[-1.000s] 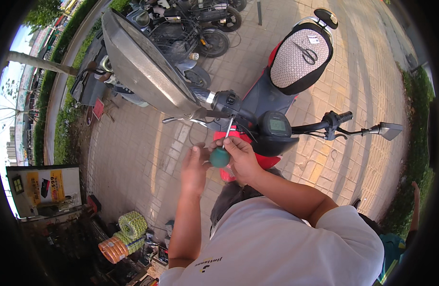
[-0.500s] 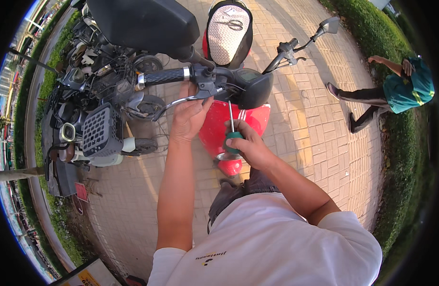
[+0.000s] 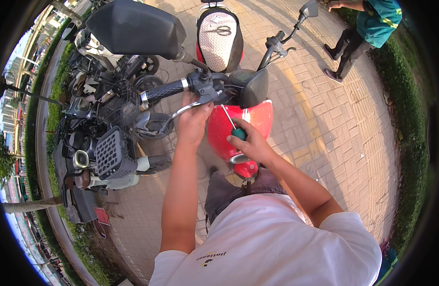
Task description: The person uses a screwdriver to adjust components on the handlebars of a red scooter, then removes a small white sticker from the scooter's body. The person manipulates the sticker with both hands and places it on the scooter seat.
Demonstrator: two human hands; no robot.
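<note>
Brick paving [image 3: 324, 143] is covering the ground outdoors, w/ a clipped hedge [image 3: 415, 148] running along the far R & parked scooters [image 3: 88, 102] crowding the L side; one of them is carrying a grey slotted basket [image 3: 115, 152]. Red scooter [image 3: 236, 128] is standing mid-view, front end facing the wearer, who's wearing a white T-shirt [image 3: 272, 243] & dark trousers [image 3: 229, 193].

R hand [image 3: 255, 143] is holding a screwdriver [image 3: 238, 135] w/ green handle; fingers & thumb are closing round the handle, i.e. gripping it. Screwdriver is sitting over the scooter's red front panel, its bare metal shaft slanting up & L, tip pointing nr the brake-lever bracket [image 3: 203, 90]; can't tell if the tip's touching anything.

L hand [image 3: 193, 125] is reaching up at the brake lever [image 3: 178, 113], just below the bracket. Lever is partly covering the fingers, so can't tell if they're pinching sth or just resting there.

Textured black handlebar grip [image 3: 165, 90] is lying just beyond the lever, & a big black mirror [image 3: 138, 29] is showing above it. Scissors [image 3: 222, 31] are lying on the pale patterned seat cover [image 3: 214, 50]. Upper R, another person in a teal top [image 3: 377, 28] is standing on the paving nr the hedge.
</note>
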